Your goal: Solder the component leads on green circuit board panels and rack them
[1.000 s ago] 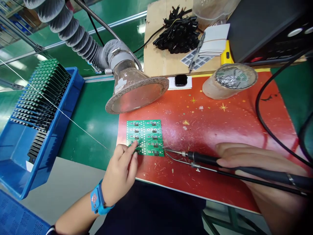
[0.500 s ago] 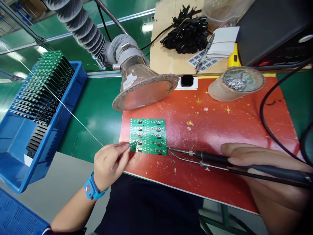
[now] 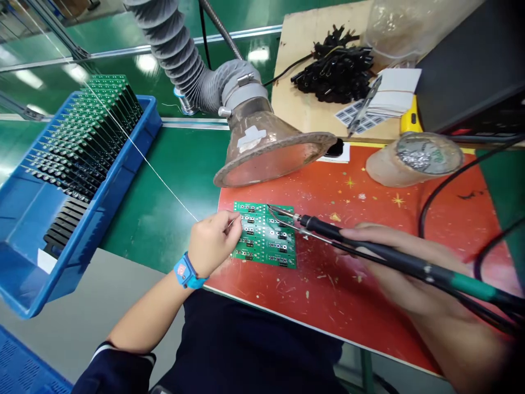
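A green circuit board panel (image 3: pixel 266 235) with rows of small black parts lies flat on the red mat (image 3: pixel 328 306). My left hand (image 3: pixel 215 241), closed in a pinch, is at the board's left edge and holds a thin solder wire (image 3: pixel 164 183) that runs up to the upper left. In my right hand (image 3: pixel 406 268) is a black and green soldering iron (image 3: pixel 369 246) with a thin metal tube alongside. Its tip is over the upper middle of the board; whether it touches cannot be made out.
A fume funnel (image 3: pixel 274 158) on a grey hose hangs just behind the board. Left stands a blue bin (image 3: pixel 143 126) of upright boards. Behind right are a cup (image 3: pixel 389 164), black cables (image 3: pixel 336 71) and a yellow tool (image 3: pixel 410 116).
The iron's tip has moved from the board's lower right edge to its upper middle. My left hand has moved up along the left edge. The whole view has shifted.
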Available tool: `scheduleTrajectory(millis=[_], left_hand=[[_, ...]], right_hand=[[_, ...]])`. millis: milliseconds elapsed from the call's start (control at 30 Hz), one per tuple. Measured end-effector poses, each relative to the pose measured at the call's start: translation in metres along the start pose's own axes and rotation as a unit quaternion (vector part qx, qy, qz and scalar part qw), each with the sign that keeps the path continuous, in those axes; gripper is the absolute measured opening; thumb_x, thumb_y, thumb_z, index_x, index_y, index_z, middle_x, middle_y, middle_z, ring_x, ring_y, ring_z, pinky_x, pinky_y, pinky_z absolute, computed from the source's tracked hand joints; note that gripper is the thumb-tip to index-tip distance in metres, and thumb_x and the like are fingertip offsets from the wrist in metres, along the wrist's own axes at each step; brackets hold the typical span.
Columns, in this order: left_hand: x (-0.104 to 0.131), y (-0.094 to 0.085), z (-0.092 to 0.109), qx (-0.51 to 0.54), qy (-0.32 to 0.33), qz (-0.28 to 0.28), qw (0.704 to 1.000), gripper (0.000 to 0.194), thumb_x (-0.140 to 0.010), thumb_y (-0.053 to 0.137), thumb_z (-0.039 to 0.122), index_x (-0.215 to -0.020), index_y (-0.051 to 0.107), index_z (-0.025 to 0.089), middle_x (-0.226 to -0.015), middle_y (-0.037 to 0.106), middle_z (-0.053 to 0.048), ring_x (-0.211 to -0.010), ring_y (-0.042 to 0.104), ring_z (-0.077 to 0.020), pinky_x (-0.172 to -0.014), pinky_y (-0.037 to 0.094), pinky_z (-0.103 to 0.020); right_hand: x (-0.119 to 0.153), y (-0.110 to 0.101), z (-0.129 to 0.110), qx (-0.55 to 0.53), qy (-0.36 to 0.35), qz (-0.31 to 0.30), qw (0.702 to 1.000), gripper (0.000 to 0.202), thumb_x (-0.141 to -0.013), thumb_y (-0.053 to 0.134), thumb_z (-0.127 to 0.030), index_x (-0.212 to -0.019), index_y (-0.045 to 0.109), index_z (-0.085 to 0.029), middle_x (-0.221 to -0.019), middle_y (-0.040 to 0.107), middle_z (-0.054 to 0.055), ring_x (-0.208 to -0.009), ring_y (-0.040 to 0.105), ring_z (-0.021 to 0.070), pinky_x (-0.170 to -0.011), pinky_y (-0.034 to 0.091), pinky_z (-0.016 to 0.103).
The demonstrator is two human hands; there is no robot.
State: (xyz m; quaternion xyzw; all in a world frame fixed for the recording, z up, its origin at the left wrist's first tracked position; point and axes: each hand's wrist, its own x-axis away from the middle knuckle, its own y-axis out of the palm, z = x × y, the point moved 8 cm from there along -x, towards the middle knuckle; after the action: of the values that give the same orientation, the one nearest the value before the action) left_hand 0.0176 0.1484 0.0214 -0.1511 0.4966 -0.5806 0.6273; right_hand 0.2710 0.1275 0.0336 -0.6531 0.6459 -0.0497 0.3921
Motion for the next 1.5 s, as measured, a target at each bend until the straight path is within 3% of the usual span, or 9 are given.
scheduleTrajectory(millis=[100,233,567,900,1100,1500], left_hand=[[-0.002,0.003,-0.001,-0.006,-0.007,0.001,1.0,0.019,-0.091,0.054,0.022,-0.08,0.067,0.016,-0.049,0.053,0.005,-0.043,0.048,-0.0078,-0.048,0.039,-0.019],[-0.002,0.002,0.0,-0.003,-0.012,0.0,1.0,0.018,-0.09,0.054,0.021,-0.08,0.067,0.015,-0.049,0.054,0.005,-0.044,0.049,-0.0082,-0.048,0.039,-0.019],[-0.005,0.007,0.002,-0.009,-0.01,-0.013,1.0,0.018,-0.091,0.052,0.022,-0.081,0.066,0.015,-0.051,0.056,0.004,-0.046,0.053,-0.0093,-0.047,0.041,-0.021],[-0.003,0.006,0.008,-0.021,0.003,-0.019,1.0,0.017,-0.09,0.053,0.02,-0.08,0.066,0.015,-0.055,0.062,0.002,-0.048,0.057,-0.0094,-0.047,0.041,-0.02],[-0.002,0.006,0.009,-0.026,0.005,-0.021,0.999,0.017,-0.09,0.054,0.02,-0.078,0.065,0.016,-0.054,0.061,0.003,-0.046,0.055,-0.0085,-0.046,0.04,-0.019],[0.001,0.009,0.012,-0.016,0.013,-0.031,0.999,0.018,-0.09,0.053,0.02,-0.078,0.065,0.015,-0.054,0.061,0.003,-0.046,0.054,-0.0082,-0.046,0.039,-0.02]], right_hand=[[-0.005,0.013,-0.001,0.017,-0.068,-0.031,0.997,0.015,-0.089,0.057,-0.029,-0.096,0.07,-0.025,-0.084,0.075,0.005,-0.072,0.073,0.0172,-0.067,0.062,0.026],[-0.006,0.015,-0.001,0.032,-0.086,-0.029,0.995,0.013,-0.087,0.06,-0.026,-0.094,0.07,-0.024,-0.082,0.075,0.003,-0.073,0.073,0.0161,-0.072,0.062,0.024],[-0.002,0.016,0.001,0.032,-0.094,-0.039,0.994,0.016,-0.085,0.059,-0.024,-0.096,0.07,-0.026,-0.081,0.075,0.003,-0.073,0.073,0.0184,-0.073,0.063,0.029],[-0.002,0.014,0.0,-0.007,-0.093,-0.046,0.995,0.017,-0.083,0.057,-0.019,-0.095,0.068,-0.025,-0.078,0.073,0.003,-0.069,0.072,0.0165,-0.067,0.062,0.025],[-0.002,0.014,0.0,0.007,-0.095,-0.043,0.995,0.017,-0.083,0.058,-0.019,-0.095,0.068,-0.025,-0.078,0.074,0.004,-0.071,0.072,0.0171,-0.072,0.061,0.026],[0.0,0.016,-0.004,-0.081,-0.086,-0.064,0.991,0.032,-0.08,0.058,-0.011,-0.105,0.068,-0.027,-0.076,0.071,0.002,-0.068,0.069,0.0165,-0.063,0.06,0.026]])
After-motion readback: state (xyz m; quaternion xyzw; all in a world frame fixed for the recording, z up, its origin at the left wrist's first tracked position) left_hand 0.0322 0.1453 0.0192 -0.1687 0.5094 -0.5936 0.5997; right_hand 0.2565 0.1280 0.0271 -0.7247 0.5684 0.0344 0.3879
